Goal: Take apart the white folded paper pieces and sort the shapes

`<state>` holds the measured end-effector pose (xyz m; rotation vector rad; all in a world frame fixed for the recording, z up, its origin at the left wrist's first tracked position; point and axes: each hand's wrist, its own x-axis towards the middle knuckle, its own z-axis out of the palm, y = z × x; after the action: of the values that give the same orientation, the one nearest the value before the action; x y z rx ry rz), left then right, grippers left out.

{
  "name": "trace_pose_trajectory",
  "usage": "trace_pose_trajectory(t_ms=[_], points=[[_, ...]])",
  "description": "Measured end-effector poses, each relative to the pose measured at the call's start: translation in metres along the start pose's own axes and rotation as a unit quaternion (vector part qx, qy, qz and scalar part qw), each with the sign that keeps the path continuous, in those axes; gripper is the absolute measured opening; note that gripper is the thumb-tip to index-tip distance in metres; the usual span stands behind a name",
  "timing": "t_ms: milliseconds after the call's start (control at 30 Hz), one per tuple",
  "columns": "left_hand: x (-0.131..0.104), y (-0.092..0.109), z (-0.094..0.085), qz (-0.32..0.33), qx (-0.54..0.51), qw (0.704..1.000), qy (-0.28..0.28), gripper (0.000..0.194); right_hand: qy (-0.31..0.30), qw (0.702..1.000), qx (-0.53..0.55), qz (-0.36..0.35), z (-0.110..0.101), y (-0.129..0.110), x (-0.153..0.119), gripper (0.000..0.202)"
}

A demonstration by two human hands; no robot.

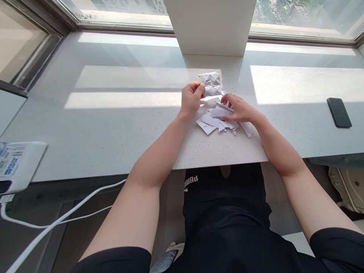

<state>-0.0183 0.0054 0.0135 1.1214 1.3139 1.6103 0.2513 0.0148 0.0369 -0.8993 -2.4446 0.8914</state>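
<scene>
My left hand (pixel 192 98) pinches the left edge of a square folded-paper piece (pixel 212 84), its creases meeting in a star-like pattern of triangles. The piece is raised a little above the white counter, in the sunlight. Lower and to the right, my right hand (pixel 240 107) has its thumb and fingers closed around a folded paper strip (pixel 220 110) at the top of a loose pile of white paper pieces (pixel 209 120). Several of those pieces overlap, and some lie partly under my right hand.
The speckled white counter (pixel 113 140) runs along the windows, with a white pillar (pixel 213 26) behind my hands. A black phone (pixel 339 112) lies far right. At the left edge sits a white box-like device (pixel 21 163) with a white cable (pixel 68 212) hanging below the counter.
</scene>
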Motion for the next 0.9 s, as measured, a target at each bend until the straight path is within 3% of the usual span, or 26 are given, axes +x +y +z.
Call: trace_pose_trajectory(t_ms=[200,367,467,567,733,833,900], points=[[-0.001,0.003,0.000,-0.001,-0.010,1.000,-0.006,0.038,0.067,0.996,0.012,0.061,-0.010,0.009,0.000,0.046],[0.002,0.001,-0.003,-0.001,-0.006,1.000,0.001,0.037,0.141,0.987,-0.035,0.076,-0.020,0.038,-0.004,0.053],[0.005,-0.003,-0.005,0.002,-0.005,1.000,0.015,0.037,0.151,0.985,-0.070,0.040,-0.021,0.038,-0.004,0.059],[0.008,-0.008,-0.007,0.008,-0.004,1.000,0.026,0.036,0.114,0.990,-0.085,-0.017,-0.013,0.015,-0.002,0.056],[0.013,-0.014,-0.007,0.011,0.003,0.999,0.030,0.040,-0.053,0.989,-0.077,-0.112,0.014,-0.028,-0.003,0.072],[0.013,-0.013,-0.007,0.008,0.006,0.999,0.033,0.040,-0.088,0.987,-0.085,-0.108,0.022,-0.031,-0.005,0.080],[0.012,-0.012,-0.007,0.010,0.005,0.999,0.031,0.038,-0.074,0.989,-0.088,-0.092,0.019,-0.025,-0.005,0.072]])
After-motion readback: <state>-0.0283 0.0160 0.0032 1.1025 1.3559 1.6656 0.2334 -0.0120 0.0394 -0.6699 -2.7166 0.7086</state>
